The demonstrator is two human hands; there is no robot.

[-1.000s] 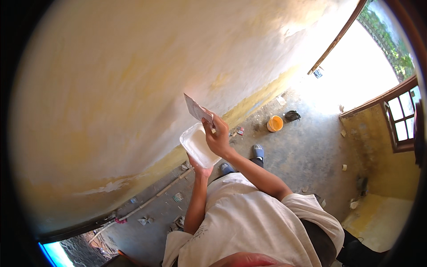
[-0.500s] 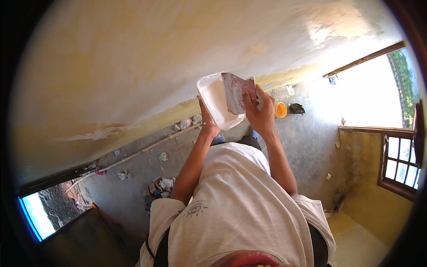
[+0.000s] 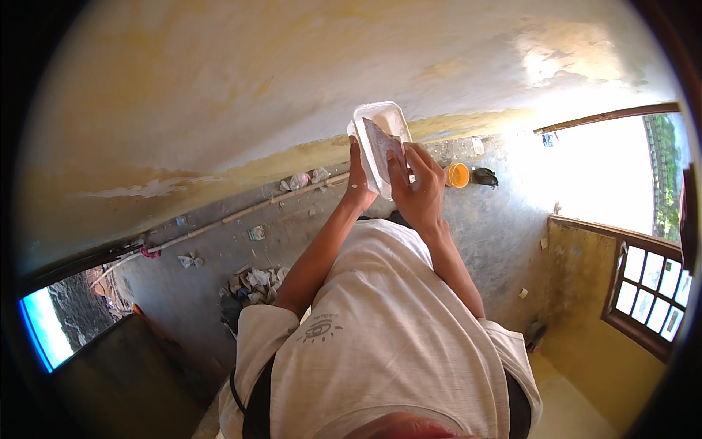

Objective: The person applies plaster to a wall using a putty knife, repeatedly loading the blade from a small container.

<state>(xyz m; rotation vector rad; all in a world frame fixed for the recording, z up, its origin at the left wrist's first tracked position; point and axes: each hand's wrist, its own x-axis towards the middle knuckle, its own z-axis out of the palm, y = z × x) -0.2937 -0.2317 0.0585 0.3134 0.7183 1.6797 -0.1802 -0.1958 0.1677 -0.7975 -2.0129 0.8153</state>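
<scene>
My left hand (image 3: 358, 192) holds a white plastic tub (image 3: 372, 164) with rounded corners by its left side, thumb along the outer wall. The tub is tilted, and whitish paste coats its inside. In my right hand (image 3: 422, 189) is a flat reddish scraper (image 3: 382, 137), pinched between thumb and fingers. Pale smears cover its face. The scraper's broad end is inside the tub's opening, seen at a slant; I cannot tell whether its edge touches the paste. My right fingers hide the tub's lower right part.
A patchy yellow and whitish wall (image 3: 241, 95) rises ahead. Along its foot lies a long pole (image 3: 245, 212) among scraps. An orange bucket (image 3: 458, 175) and a black bag (image 3: 485, 176) are at right. Rubbish (image 3: 259, 285) is heaped at left. A barred window (image 3: 649, 293) is far right.
Both hands have moved the tub and scraper slightly farther up and right. The tub has turned more onto its side, and the scraper now shows a narrower face.
</scene>
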